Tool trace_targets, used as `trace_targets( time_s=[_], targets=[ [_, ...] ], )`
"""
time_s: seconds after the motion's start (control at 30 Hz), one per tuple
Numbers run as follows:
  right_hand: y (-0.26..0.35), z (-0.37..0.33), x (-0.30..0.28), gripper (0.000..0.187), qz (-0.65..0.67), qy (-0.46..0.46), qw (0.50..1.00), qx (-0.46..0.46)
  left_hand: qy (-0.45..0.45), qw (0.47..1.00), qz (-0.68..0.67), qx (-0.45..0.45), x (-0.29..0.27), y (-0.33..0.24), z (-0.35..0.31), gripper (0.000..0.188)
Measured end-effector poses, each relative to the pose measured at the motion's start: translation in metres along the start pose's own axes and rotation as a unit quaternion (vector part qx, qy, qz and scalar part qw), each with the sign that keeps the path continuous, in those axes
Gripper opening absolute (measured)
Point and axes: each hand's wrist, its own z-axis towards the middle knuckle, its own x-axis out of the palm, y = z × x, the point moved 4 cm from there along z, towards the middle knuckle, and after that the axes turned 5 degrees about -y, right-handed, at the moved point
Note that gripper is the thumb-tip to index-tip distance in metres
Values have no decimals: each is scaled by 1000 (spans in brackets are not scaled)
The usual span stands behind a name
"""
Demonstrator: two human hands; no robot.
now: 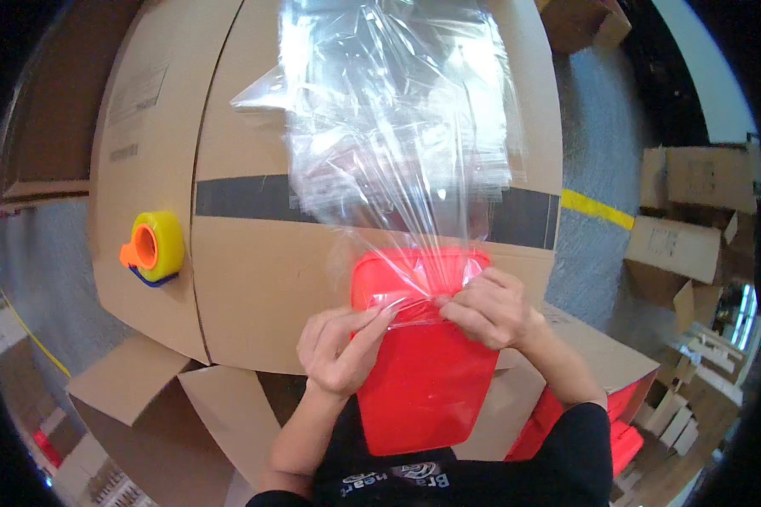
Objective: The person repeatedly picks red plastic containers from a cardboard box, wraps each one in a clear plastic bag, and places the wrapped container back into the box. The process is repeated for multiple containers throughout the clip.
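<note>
A red plastic container (427,380) with rounded corners sits close to my body, its far end under clear film. My left hand (338,346) is closed in a pinch on the edge of a clear plastic bag (423,203), at the container's left side. On the right, my right hand (490,308) has its fingers bunched round the gathered film of the same bag. The bag stretches in creases away from my hands toward a pile of flat clear bags (389,93) at the far side. Glare blurs where one bag ends and another begins.
The pile lies on a large cardboard surface (254,279) crossed by a dark tape strip (245,197). A yellow tape roll with an orange piece (165,245) stands at left. Open boxes (144,414) flank me; the right one holds red containers (624,444). More cartons (676,245) stand beyond.
</note>
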Motion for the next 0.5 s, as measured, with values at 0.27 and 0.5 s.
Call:
trace_targets(
  time_s=[0.27,0.5],
  targets=[
    [-8,-81,-39,28,-236,-211,897,310,120,993,1,-22,25,-26,-21,26],
    [24,-123,-29,25,-296,-286,862,295,121,992,-29,14,37,-39,-14,28]
  ],
)
